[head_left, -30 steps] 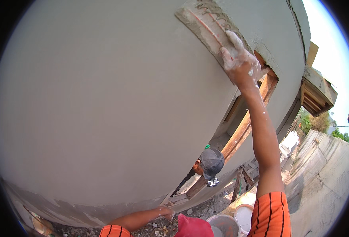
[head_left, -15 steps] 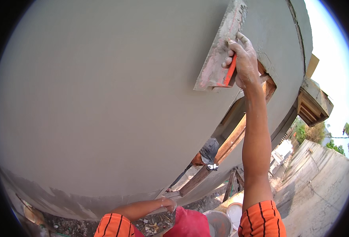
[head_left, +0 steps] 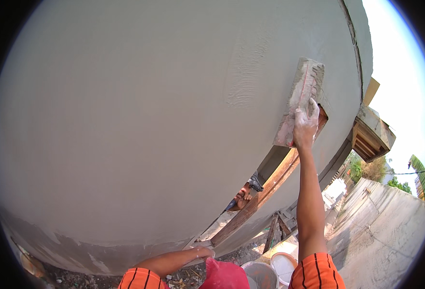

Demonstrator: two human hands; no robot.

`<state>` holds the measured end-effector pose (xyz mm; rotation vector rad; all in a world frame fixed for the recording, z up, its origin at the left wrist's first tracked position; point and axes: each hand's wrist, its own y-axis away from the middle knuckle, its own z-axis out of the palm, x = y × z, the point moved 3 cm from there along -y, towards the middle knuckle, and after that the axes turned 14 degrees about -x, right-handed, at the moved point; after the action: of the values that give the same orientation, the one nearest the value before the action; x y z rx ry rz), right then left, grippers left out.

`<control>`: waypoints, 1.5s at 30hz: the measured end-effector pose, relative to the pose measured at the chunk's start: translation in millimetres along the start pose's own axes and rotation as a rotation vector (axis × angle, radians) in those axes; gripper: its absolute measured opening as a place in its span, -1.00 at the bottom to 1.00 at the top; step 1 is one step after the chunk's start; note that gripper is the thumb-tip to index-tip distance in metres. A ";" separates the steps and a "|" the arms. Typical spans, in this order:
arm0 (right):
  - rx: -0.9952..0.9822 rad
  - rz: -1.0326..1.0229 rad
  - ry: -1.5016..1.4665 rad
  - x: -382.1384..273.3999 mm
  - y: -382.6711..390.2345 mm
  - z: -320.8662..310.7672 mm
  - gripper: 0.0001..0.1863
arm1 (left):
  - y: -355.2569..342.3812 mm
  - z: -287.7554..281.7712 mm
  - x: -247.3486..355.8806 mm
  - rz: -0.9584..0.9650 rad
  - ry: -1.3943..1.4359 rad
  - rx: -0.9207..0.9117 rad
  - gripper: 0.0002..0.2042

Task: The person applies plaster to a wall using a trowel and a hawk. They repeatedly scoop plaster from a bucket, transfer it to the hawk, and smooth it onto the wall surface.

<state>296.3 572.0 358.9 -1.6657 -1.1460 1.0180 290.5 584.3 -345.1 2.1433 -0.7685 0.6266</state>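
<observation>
A long plastering trowel (head_left: 309, 77), its blade smeared with grey plaster and its handle red, is gripped in my right hand (head_left: 306, 126). It lies against or very close to the grey plastered wall (head_left: 126, 120), beside the upper end of the window opening; I cannot tell whether it touches. My fingers are whitened with plaster. Left of the trowel, a rough ridged patch (head_left: 247, 72) marks the smooth wall. Low down, my left hand (head_left: 204, 252) is by the opening's lower corner, its fingers mostly hidden.
Through the opening, with its wooden frame (head_left: 270, 188), another person's hands (head_left: 244, 196) show. Below stand a bucket of grey mix (head_left: 264, 275) and a white tub (head_left: 283, 268). Rubble covers the ground by the wall's foot. To the right rises a concrete boundary wall (head_left: 381, 231).
My right hand has brought the trowel down and to the right, uncovering the ridged patch. The person behind the opening has shifted, so hands now show there.
</observation>
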 end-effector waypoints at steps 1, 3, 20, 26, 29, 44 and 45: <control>-0.068 -0.272 0.155 -22.6 26.1 20.0 -0.44 | 13.0 6.5 -11.8 0.039 -0.032 0.084 -0.70; -0.510 -0.388 0.429 -66.3 97.9 56.1 -0.48 | 28.6 20.9 9.6 0.041 -0.057 0.045 -0.70; -0.059 0.149 0.410 7.6 -224.1 -26.5 -0.39 | 96.9 -15.0 45.0 -0.088 0.060 0.169 -0.61; -0.461 0.088 -0.104 4.1 -116.6 14.6 -0.39 | 123.3 -44.4 95.6 -0.141 0.032 0.095 -0.62; -0.888 -0.321 0.030 -85.4 48.9 116.3 -0.41 | 131.5 -15.5 83.0 -0.157 0.065 0.056 -0.63; -0.256 -0.753 0.683 -135.9 -16.3 98.0 -0.45 | 107.2 -20.5 51.2 -0.146 0.094 0.098 -0.66; -0.186 -0.692 0.614 -149.1 -57.7 82.4 -0.48 | 96.6 -24.8 65.0 -0.122 0.074 0.089 -0.67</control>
<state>167.2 457.9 410.5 -1.3946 -1.2593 -0.0402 264.5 531.9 -241.4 2.2162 -0.5743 0.6825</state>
